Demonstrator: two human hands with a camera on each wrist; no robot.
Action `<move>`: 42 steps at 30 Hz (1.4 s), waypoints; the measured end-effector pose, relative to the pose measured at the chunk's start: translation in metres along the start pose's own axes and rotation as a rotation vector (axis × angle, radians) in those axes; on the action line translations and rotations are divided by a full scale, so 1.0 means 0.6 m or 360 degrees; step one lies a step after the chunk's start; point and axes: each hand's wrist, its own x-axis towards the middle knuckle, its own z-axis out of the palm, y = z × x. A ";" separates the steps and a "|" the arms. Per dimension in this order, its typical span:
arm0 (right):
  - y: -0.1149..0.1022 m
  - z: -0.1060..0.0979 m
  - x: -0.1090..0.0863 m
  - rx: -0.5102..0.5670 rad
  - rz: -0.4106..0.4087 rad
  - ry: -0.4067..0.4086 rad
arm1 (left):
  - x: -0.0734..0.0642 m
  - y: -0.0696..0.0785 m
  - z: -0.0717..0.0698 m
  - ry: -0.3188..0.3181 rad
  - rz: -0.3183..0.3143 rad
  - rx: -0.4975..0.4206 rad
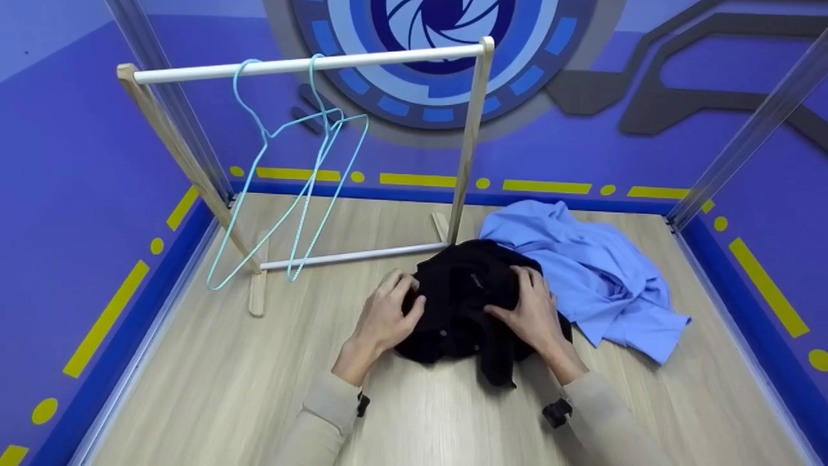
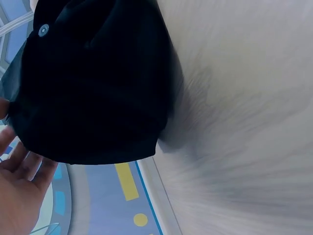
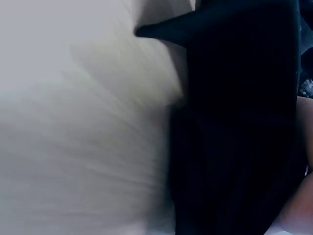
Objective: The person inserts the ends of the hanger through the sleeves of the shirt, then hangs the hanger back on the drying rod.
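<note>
A crumpled black garment point(image 1: 453, 298) with small round buttons lies bunched on the wood-patterned surface. My left hand point(image 1: 388, 310) grips its left side, thumb and fingers curled at the cloth. In the left wrist view, the fingers point(image 2: 30, 166) touch the edge of the dark fabric, and a round button point(image 2: 44, 30) shows above. On the right side, my right hand point(image 1: 533, 310) holds the cloth between its spread thumb and bent fingers. A narrow black flap hangs toward me between the hands. The right wrist view shows mostly black fabric point(image 3: 234, 132), with part of the hand at the right edge.
Behind and to the right lies a rumpled light blue garment point(image 1: 601, 265), against the black one. A wooden rack point(image 1: 472, 142) with a white top bar point(image 1: 388, 58) stands at the back left. Two light blue wire hangers point(image 1: 249, 181) hang on it. Blue walls point(image 1: 763, 213) border the surface.
</note>
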 end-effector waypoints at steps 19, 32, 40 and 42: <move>0.013 -0.029 -0.036 0.0319 -0.0691 0.0293 | 0.001 -0.010 0.000 0.0024 0.0082 -0.0014; 0.017 -0.071 -0.063 0.0425 -0.0898 -0.0624 | 0.002 -0.006 -0.003 -0.0039 -0.0031 -0.0047; 0.013 -0.077 -0.076 0.0232 -0.0835 -0.0762 | 0.002 -0.006 -0.004 -0.0123 0.0004 0.0004; 0.015 -0.074 -0.080 0.0176 -0.0845 -0.0729 | 0.001 -0.006 -0.003 -0.0108 0.0036 0.0019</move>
